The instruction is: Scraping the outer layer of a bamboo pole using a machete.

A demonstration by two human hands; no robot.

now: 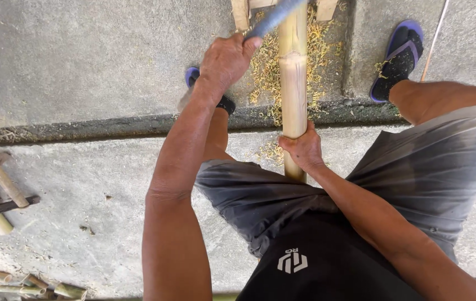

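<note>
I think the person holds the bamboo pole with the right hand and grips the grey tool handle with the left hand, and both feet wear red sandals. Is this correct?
Not quite: the sandals are blue and black, not red, as the head view shows. The rest stands: the right hand holds the bamboo pole, and the left hand grips the grey tool handle.

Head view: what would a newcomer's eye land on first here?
The thick bamboo pole running up the middle, gripped low by the right hand. The left hand holds a blurred bluish tool against the pole near the top edge. Yellow shavings litter the concrete beside the pole, between the person's blue sandals.
</note>
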